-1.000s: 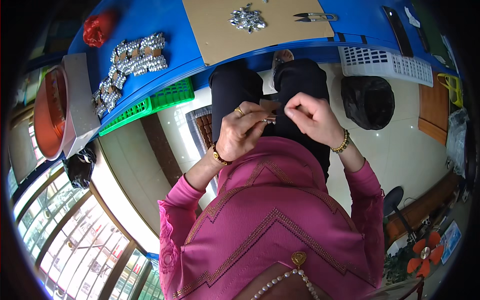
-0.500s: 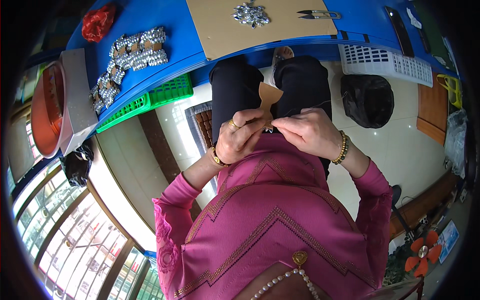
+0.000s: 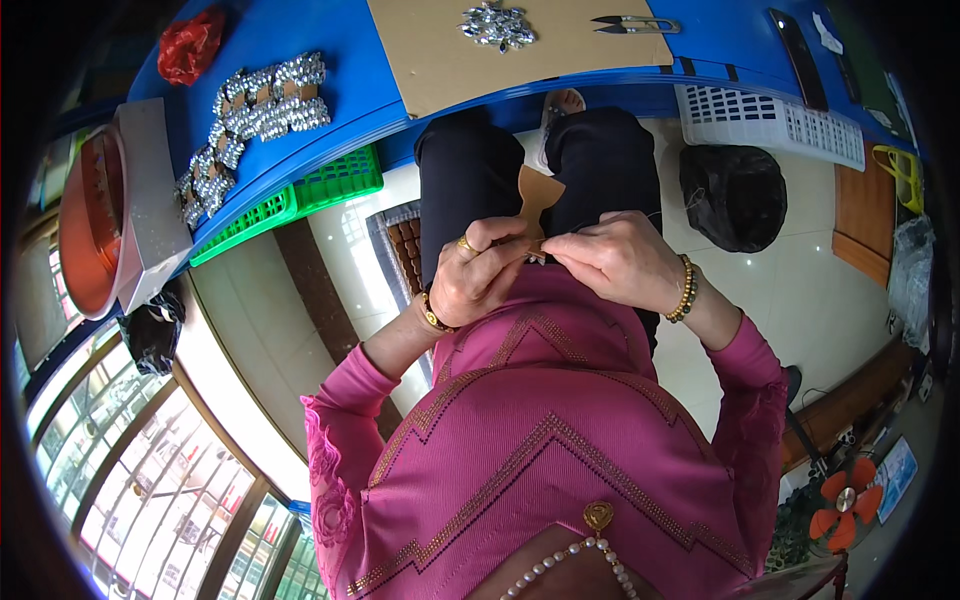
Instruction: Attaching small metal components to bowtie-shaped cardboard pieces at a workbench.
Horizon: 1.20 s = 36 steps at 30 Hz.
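Over my lap, my left hand (image 3: 474, 278) is closed on a tan bow-shaped card (image 3: 541, 192), its wide upper end standing above the fingers. A few clear stones show at the card's lower end, between the hands. My right hand (image 3: 628, 262) is pinched at the card's lower right edge; what its fingertips hold is too small to make out. On the blue table (image 3: 350, 60) ahead, a tan board (image 3: 430, 70) bears a pile of clear rhinestones (image 3: 498, 27) and a pair of thread snips (image 3: 636, 25).
Rhinestone-covered cards (image 3: 268, 105) lie on the table's left, near a red plastic bag (image 3: 190, 45). A green basket (image 3: 330, 183) and a white basket (image 3: 770, 130) sit under the table edge. A black-lined bin (image 3: 733, 200) stands right of my knees; a phone (image 3: 798, 60) lies at the right.
Both hands stay nearly in place around the card. The thin thread trailing right from my right hand is now hardly visible. The whole view has shifted slightly.
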Each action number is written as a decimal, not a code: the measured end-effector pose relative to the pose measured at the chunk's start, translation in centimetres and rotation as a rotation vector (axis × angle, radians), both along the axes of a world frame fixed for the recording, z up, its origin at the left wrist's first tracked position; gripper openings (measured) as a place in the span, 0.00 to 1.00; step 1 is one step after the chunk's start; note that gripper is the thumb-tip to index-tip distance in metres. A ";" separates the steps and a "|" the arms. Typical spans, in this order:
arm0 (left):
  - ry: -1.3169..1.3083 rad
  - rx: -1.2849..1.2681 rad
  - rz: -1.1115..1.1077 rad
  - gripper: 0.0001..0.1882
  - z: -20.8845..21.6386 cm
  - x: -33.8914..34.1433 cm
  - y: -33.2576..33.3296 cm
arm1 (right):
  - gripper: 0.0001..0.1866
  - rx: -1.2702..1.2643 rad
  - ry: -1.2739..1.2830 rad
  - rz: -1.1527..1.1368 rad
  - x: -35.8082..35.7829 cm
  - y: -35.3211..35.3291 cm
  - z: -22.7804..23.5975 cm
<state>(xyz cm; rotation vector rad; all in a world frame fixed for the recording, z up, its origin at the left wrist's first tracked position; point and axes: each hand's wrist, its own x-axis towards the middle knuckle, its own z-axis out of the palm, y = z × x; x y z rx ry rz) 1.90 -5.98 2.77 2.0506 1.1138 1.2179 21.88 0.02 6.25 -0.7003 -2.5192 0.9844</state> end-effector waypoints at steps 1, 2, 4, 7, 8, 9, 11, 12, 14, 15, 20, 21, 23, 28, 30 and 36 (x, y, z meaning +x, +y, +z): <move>-0.001 0.000 0.005 0.13 0.1 0.0 0.0 | 0.02 0.000 -0.001 0.005 0.0 0.2 -0.1; -0.057 -0.147 -0.002 0.12 0.2 0.1 0.0 | 0.02 -0.022 0.000 0.005 0.0 0.4 -0.5; -0.171 -0.440 -0.014 0.10 0.5 0.2 0.2 | 0.02 -0.068 0.002 0.007 0.1 0.7 -1.1; -0.417 -0.806 -0.073 0.08 0.7 0.5 0.4 | 0.02 -0.157 0.060 -0.038 0.2 0.4 -1.9; -0.543 -0.986 -0.106 0.07 0.8 0.5 0.6 | 0.02 -0.201 0.088 -0.062 0.2 0.3 -2.0; -0.547 -0.984 -0.099 0.07 1.0 0.5 0.7 | 0.02 -0.202 0.087 -0.054 0.3 0.2 -2.2; -0.559 -1.058 -0.159 0.06 1.7 0.0 1.2 | 0.02 -0.271 0.117 -0.103 0.2 0.0 -2.1; -0.564 -1.096 -0.192 0.06 1.8 -0.2 1.4 | 0.01 -0.305 0.132 -0.129 0.1 -0.1 -2.1; -0.637 -1.159 -0.189 0.07 1.2 -0.7 1.4 | 0.01 -0.330 0.134 -0.137 -0.1 -0.4 -2.0; -0.706 -1.224 -0.192 0.07 0.8 -0.8 1.4 | 0.01 -0.354 0.138 -0.151 -0.3 -0.6 -2.0; -0.907 -1.413 -0.176 0.07 0.1 -1.0 1.4 | 0.01 -0.459 0.163 -0.219 -0.8 -1.5 -2.0; -0.912 -1.410 -0.173 0.07 0.1 -1.0 1.4 | 0.01 -0.459 0.160 -0.214 -0.7 -1.6 -2.1; -0.959 -1.444 -0.181 0.06 0.0 -1.0 1.4 | 0.01 -0.445 0.156 -0.224 -0.7 -1.6 -2.1; -1.114 -1.567 -0.198 0.05 0.4 -1.1 1.4 | 0.01 -0.529 0.206 -0.245 -0.6 -1.4 -2.7; -1.146 -1.565 -0.187 0.05 0.3 -0.9 1.3 | 0.02 -0.551 0.201 -0.241 -0.5 -1.4 -2.8; -1.268 -1.618 -0.170 0.05 0.0 -0.3 1.3 | 0.03 -0.664 0.214 -0.261 -0.6 -1.5 -2.9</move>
